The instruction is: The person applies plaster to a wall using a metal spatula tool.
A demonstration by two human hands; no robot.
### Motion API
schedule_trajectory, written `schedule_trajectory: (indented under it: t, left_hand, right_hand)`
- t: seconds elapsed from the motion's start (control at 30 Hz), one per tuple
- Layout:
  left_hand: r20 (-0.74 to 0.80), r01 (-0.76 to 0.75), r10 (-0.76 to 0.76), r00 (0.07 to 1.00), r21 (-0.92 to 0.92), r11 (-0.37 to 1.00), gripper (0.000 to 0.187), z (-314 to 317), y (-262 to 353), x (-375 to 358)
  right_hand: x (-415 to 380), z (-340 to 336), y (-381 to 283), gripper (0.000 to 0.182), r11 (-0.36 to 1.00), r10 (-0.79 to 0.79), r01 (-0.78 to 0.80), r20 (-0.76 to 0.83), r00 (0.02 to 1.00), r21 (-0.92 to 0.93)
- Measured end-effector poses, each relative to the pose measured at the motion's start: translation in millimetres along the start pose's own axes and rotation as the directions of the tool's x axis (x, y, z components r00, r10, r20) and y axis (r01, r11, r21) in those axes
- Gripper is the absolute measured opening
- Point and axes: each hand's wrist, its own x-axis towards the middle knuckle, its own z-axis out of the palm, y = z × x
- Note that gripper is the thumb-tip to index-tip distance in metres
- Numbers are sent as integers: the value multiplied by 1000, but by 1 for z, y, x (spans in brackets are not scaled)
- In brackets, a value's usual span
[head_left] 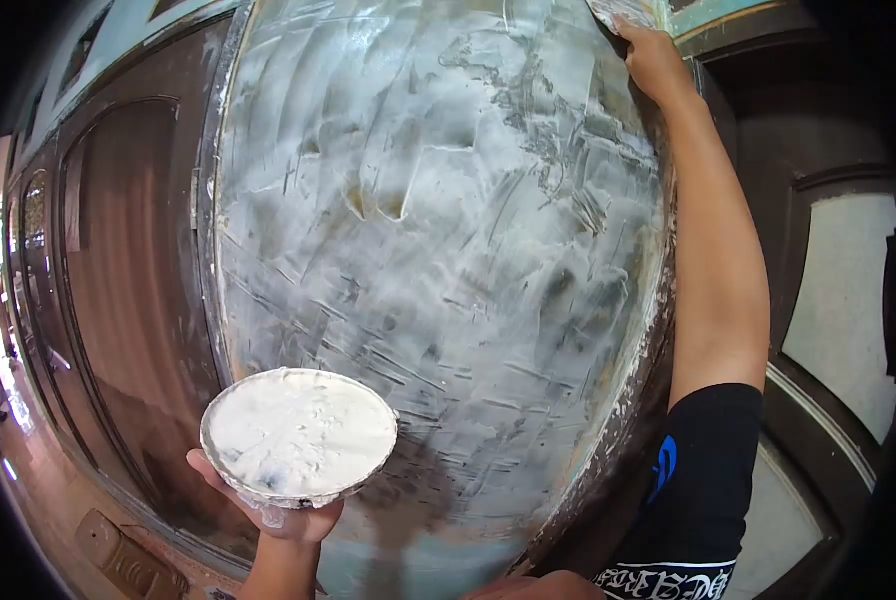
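The left hand is cupping a round bowl of white putty from beneath, fingers closed around its base, below the putty-smeared wall panel. The right hand is reaching up to the panel's top right corner, fingers clamped on a putty-coated scraper, which is pressing against the panel.

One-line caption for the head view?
Left hand holds a bowl of white putty; right hand presses a scraper against the smeared panel.
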Motion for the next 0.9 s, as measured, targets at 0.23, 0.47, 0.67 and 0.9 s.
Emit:
schedule_trajectory:
  t: [0.23, 0.47, 0.67, 0.9]
  left_hand:
    - [-62, 32, -33, 998, -18, 999, 104, -13, 4, 3]
    - [-161, -25, 20, 987, -29, 999, 104, -7, -1, 10]
    - [-77, 31, -34, 996, -35, 999, 104, -24, 4, 6]
    - [7, 26, -26, 1000, -42, 999, 101, -17, -2, 8]
  right_hand:
    - [-23, -20, -4, 41, 998, -6, 12, -93, 996, 69]
    - [23, 15, 31, 49, 981, -191, 191, -18, 981, -26]
    - [-62, -33, -20, 53, 996, -87, 86, 144, 986, 14]
    - [-16, -39, -16, 49, 999, -5, 5, -5, 1000, 36]
